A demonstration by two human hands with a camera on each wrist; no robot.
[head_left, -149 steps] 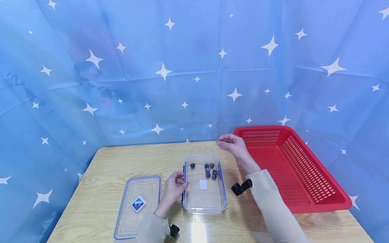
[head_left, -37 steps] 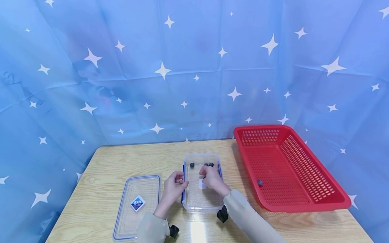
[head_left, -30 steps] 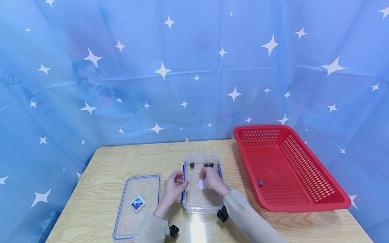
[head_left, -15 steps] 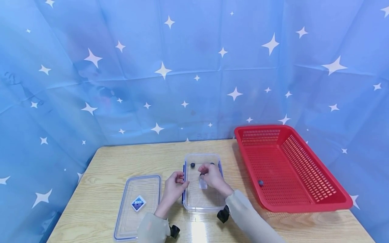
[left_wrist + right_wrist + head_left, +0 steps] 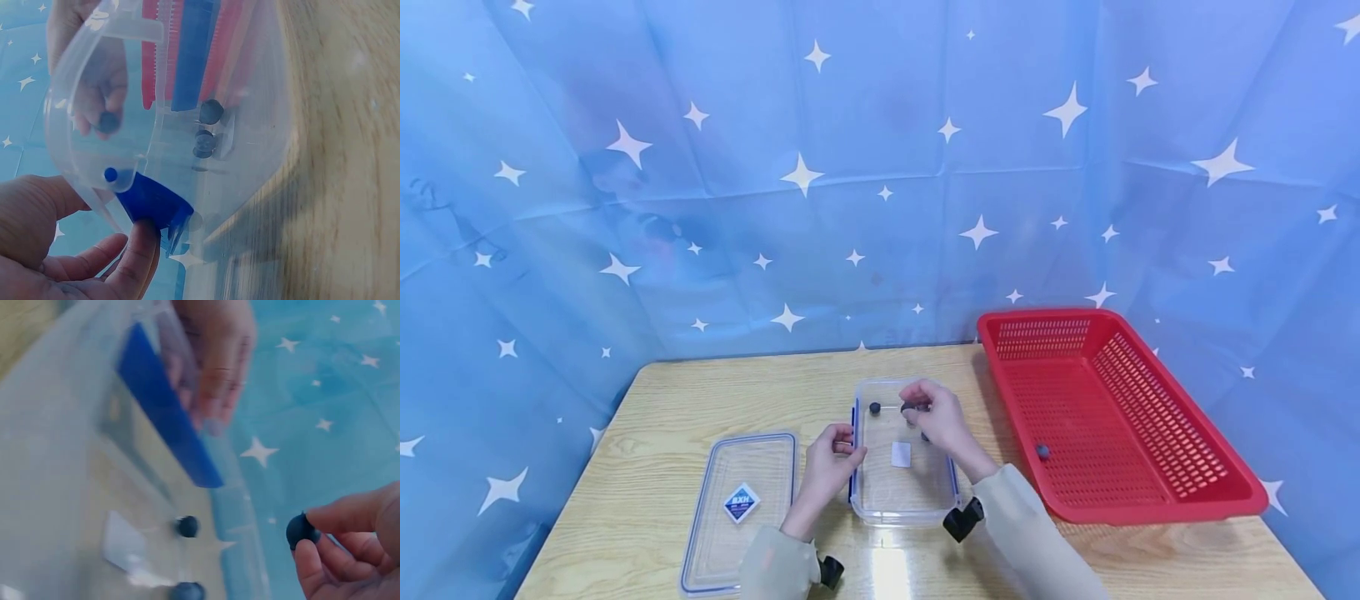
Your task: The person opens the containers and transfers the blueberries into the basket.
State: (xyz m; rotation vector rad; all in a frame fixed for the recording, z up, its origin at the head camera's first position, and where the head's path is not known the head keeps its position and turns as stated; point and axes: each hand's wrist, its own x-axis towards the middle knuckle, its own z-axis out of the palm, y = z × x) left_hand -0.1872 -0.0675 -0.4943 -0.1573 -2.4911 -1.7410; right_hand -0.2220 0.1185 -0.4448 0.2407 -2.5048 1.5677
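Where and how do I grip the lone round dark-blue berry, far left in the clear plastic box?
Probably pinch the dark-blue berry around its middle, from above: it is round, and the open-topped clear box has walls around it.

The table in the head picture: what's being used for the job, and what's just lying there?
Seem to be in use:
clear box, gripped at its side by the left hand
dark ball, pinched in the right hand
red basket, with another dark ball in it

Seem to be just around:
lid, no hand on it
starry curtain, hanging behind
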